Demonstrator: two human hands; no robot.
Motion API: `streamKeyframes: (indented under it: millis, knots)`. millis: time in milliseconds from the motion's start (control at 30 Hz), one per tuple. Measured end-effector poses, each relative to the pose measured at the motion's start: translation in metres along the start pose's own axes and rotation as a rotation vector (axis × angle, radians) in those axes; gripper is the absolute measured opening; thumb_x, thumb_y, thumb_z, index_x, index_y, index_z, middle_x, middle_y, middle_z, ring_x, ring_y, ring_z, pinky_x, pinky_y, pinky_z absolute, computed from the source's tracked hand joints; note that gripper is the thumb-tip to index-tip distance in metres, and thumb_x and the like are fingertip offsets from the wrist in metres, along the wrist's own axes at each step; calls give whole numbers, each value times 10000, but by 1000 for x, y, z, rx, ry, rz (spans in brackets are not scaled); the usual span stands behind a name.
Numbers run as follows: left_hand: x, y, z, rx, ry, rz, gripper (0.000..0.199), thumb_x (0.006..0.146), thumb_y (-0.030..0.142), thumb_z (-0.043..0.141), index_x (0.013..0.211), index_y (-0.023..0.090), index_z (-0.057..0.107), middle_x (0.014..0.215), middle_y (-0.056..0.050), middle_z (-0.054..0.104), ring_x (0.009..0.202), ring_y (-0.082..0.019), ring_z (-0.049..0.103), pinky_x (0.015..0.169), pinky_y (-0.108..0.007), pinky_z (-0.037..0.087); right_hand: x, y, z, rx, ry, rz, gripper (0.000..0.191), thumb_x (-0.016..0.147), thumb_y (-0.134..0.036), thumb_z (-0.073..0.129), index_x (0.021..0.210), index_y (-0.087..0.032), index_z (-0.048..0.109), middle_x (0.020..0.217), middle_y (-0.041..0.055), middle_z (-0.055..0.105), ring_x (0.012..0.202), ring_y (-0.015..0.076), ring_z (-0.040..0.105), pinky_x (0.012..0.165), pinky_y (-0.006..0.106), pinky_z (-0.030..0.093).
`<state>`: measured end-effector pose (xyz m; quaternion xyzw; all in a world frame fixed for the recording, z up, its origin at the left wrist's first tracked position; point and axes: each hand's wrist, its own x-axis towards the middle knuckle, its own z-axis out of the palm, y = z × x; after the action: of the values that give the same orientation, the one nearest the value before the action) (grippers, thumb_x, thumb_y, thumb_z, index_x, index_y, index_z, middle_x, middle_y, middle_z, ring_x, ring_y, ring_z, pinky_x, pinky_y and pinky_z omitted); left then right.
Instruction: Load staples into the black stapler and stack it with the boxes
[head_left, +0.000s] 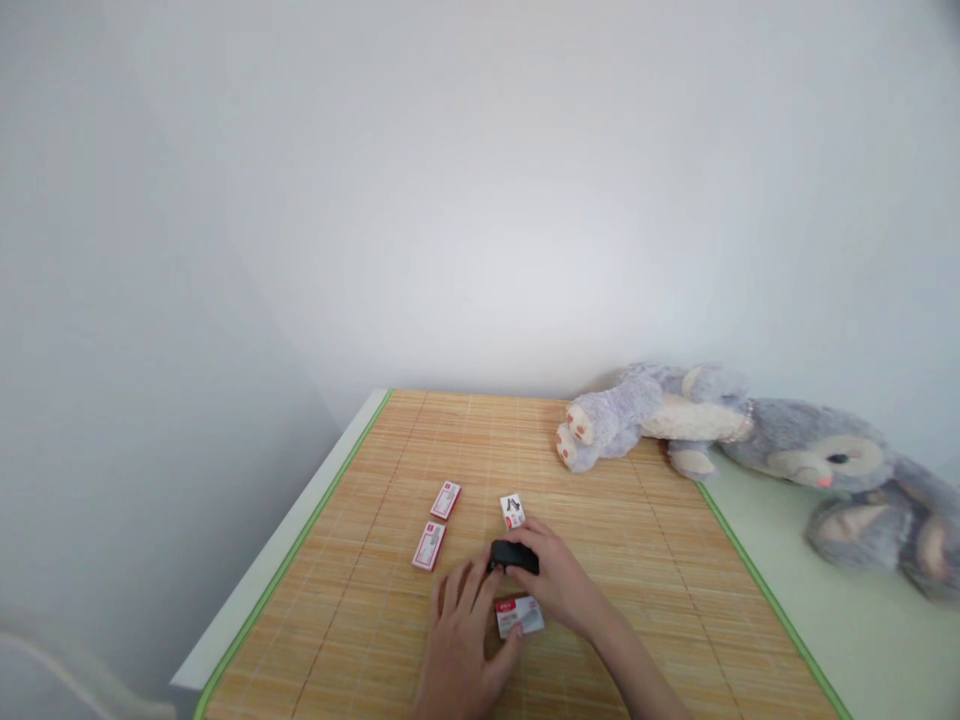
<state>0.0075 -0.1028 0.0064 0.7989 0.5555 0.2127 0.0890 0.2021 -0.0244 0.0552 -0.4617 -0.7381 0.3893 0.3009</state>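
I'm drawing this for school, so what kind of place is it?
Probably a room in a home: a fluffy grey-and-cream plush toy lies near a plain, pale wall, partly on a green-edged mat of thin, straw-coloured strips.

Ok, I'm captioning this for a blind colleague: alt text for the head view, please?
The right hand holds a small black object over a slatted mat, the left hand close beside it. Four small boxes lie around them, and a grey plush toy lies at right.
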Motion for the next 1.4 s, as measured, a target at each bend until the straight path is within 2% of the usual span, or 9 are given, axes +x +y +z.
streamKeyframes:
  millis: [167,400,533,667,767,900,1100,1267,1400]
  knots:
    - [-5,-2,5,42,-11,-59,654,953,460,573,1573,382,378,1615,-15,450,1461,-353,407,1187,-628,287,0,2,-7,139,37,-16,297,820,-232,743,1116,-250,739,1153,55,672,1128,245,609,1022,379,469]
    - [-3,-3,6,26,-17,-68,763,900,533,640,1588,395,342,1659,-11,373,1477,-386,378,1211,-674,232,-38,29,-89,192,55,47,338,840,-410,792,1120,-239,709,1181,73,677,1141,248,628,1058,404,480]
    - [-2,-3,5,19,-3,-40,839,858,567,682,1597,394,324,1649,-11,393,1469,-391,386,1225,-670,232,-60,57,-106,193,53,194,373,841,-457,767,1135,-234,713,1121,75,709,1092,265,655,984,417,536]
    - [-8,-9,4,7,-2,-4,817,871,490,686,1598,370,331,1653,-17,383,1490,-366,354,1212,-596,327,-75,78,-94,266,137,285,573,793,-495,792,1288,-251,641,1159,62,697,1054,243,671,952,406,553]
    - [-15,-14,1,-31,0,-36,706,876,444,691,1536,377,447,1591,-50,454,1439,-353,417,1160,-556,406,-88,79,-77,407,176,387,681,769,-580,786,1318,-238,573,981,23,688,796,179,685,731,327,573]
    - [-14,-11,-7,-146,-105,-75,458,889,436,692,1341,393,631,1356,-54,607,1262,-302,557,1063,-487,483,-100,59,-41,575,10,568,627,824,-756,614,1118,-203,598,735,-29,623,481,108,563,440,229,419]
    - [10,4,-11,-222,-177,-42,373,906,384,689,1276,403,648,1272,-22,629,1216,-268,566,1036,-440,471,-91,41,3,573,-121,619,645,833,-819,519,1060,-217,560,628,-86,549,349,69,409,356,202,259]
    - [19,-4,-9,-294,-168,-26,448,844,350,761,1277,348,646,1246,-41,644,1194,-275,583,1028,-419,478,-85,43,-8,192,90,442,370,838,-528,697,1020,-215,617,607,-84,494,542,116,489,538,234,346]
    - [25,-14,-16,-345,-193,-18,320,840,339,765,1150,301,692,1174,-58,655,1146,-279,604,988,-415,490,-77,31,-13,-32,-22,309,434,794,-275,710,1225,-261,656,692,-69,580,653,145,556,623,244,366]
